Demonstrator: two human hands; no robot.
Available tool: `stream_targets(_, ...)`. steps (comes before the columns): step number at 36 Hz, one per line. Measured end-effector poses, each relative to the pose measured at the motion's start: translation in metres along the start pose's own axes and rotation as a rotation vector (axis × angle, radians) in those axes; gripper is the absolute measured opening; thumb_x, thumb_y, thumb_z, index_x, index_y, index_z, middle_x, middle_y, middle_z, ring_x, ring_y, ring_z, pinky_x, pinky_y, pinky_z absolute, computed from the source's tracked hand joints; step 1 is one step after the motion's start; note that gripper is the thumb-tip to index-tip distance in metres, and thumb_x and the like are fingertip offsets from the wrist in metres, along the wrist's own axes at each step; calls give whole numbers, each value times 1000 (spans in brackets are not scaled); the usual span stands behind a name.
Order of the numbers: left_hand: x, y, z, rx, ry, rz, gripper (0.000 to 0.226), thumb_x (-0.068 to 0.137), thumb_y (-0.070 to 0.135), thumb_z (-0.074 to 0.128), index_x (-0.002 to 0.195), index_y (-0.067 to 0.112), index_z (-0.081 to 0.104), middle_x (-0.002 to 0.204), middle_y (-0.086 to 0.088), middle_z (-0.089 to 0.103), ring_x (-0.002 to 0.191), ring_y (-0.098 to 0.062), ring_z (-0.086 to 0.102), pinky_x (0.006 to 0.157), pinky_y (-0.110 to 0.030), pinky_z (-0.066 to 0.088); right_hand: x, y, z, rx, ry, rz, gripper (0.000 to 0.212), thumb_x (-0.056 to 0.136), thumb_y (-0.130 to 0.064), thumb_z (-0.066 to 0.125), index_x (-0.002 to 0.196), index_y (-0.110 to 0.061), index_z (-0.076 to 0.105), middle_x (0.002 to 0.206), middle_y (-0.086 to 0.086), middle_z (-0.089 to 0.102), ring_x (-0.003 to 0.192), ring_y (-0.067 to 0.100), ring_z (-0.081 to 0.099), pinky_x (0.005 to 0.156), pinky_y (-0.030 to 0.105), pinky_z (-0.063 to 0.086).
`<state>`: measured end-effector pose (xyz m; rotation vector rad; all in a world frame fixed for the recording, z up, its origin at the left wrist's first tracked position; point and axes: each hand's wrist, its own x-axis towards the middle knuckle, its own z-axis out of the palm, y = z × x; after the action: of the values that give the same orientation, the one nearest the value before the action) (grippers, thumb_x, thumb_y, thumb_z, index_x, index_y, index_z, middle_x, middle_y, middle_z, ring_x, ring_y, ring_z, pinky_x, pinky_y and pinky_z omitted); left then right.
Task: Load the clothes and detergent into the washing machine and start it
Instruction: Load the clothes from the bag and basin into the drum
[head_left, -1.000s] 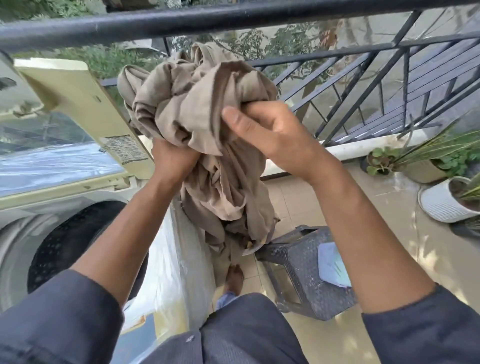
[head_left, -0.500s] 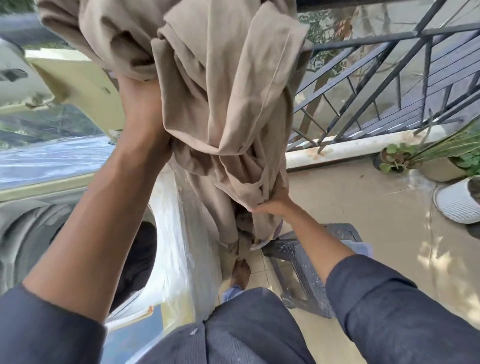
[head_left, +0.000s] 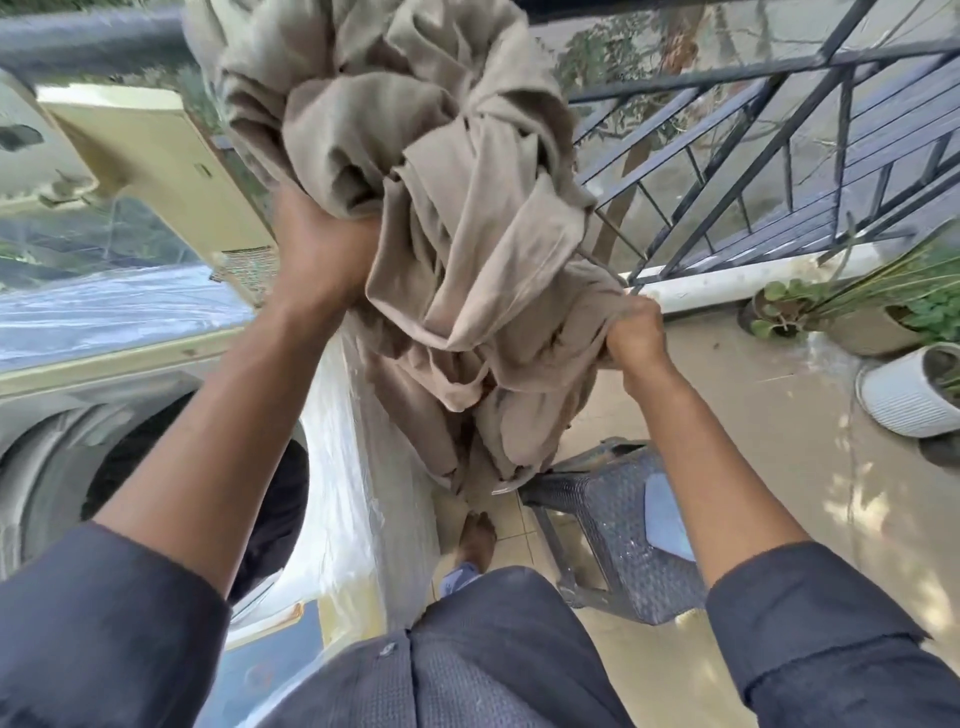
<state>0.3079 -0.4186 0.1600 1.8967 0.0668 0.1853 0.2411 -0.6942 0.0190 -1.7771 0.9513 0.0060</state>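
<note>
- The washer (head_left: 156, 395) takes up the whole 9 o'clock side. It's a top loader, with its cream lid (head_left: 150, 171) flipped up toward 10 o'clock and the dark drum (head_left: 280, 499) open around 8 o'clock. Shiny plastic wrap covers its top and side.
- The railing (head_left: 779, 156) is black metal bars, running from 12 across to 3 o'clock, with greenery behind it.
- The cloth (head_left: 441, 223) is a big beige bundle, all twisted and bunched. It's held up in the air at 12 o'clock, right of the lid and over the washer's right edge, not in the drum. Its tail hangs down toward the centre, ending just above the stool.
- The stool (head_left: 623, 551) is a dark woven plastic thing at 5 o'clock on the tiled floor, with a pale blue item on its seat. Can't tell what that is.
- The pots (head_left: 904, 389): a white ribbed one at 3 o'clock, with a couple of smaller planted ones behind it by the railing's base.
- The left hand (head_left: 317, 260) is up at about 11 o'clock, fingers clenched into the underside of the cloth, carrying the bulk of it.
- The right hand (head_left: 636, 335) is at 2 o'clock, lower than the left, fist closed tight on a side fold of the cloth and pulling it taut.
- A bare foot (head_left: 478, 538) peeks out at 6 o'clock between washer and stool.
</note>
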Motion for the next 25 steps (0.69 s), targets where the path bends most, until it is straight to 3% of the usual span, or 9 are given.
stream_targets(4,-10,-21,6,81,-70,17,37,68,53,82,100,37,72,107,16,76,110,-3,72,99,-37,61,-38,-53,-29,261,-74,-166,31,81,-24,49,83,-18,80,75,-5,76,70,10,70,60,23,53)
stream_targets(7,-14,-32,10,118,-61,-17,50,64,61,78,108,40,68,115,18,70,119,-6,66,103,-36,56,-63,-86,-46,374,-140,-325,28,90,-24,51,99,-13,76,89,-1,78,83,10,71,70,23,55)
stream_targets(9,-17,-40,10,154,-82,-26,71,62,64,77,121,27,68,124,15,68,123,-7,62,103,-32,53,-77,-103,-54,475,-201,-396,27,97,-26,47,100,-17,72,93,-4,78,89,10,72,76,22,56)
stream_targets(12,-15,-50,6,93,-179,-48,85,64,55,80,134,8,66,134,-7,71,132,-24,64,110,-48,53,-88,-117,-57,527,-290,-482,27,103,-25,48,112,-19,72,104,-5,78,101,13,71,86,28,56)
stream_targets(16,-13,-48,0,69,-307,-7,94,57,55,77,133,-1,65,136,-17,69,135,-30,62,112,-53,51,-97,-125,-44,424,-453,-574,41,104,-12,47,143,-8,59,139,8,67,128,22,63,109,39,52)
stream_targets(18,-13,-48,0,118,-367,64,89,59,51,74,130,-2,66,135,-15,69,134,-28,62,110,-47,52,-105,-130,-33,329,-528,-626,44,102,-10,50,145,-13,59,151,9,58,140,23,54,121,43,41)
stream_targets(20,-16,-45,2,206,-426,120,74,64,45,73,123,-1,68,124,-6,68,127,-25,63,96,-35,52,-113,-132,-19,162,-537,-708,45,101,-13,53,145,-20,61,151,1,55,143,17,50,126,41,34)
stream_targets(22,-18,-42,4,332,-475,183,65,68,47,64,113,0,70,109,-6,64,119,-36,65,83,-31,45,-120,-131,-6,-39,-499,-754,51,99,-26,56,149,-31,57,149,-3,48,143,13,43,128,39,26)
stream_targets(25,-18,-38,6,344,-489,259,55,78,42,59,107,-4,68,108,-24,67,110,-48,64,86,-52,53,-133,-128,7,-243,-468,-751,67,91,-52,58,155,-51,40,154,-11,30,147,16,27,129,43,17)
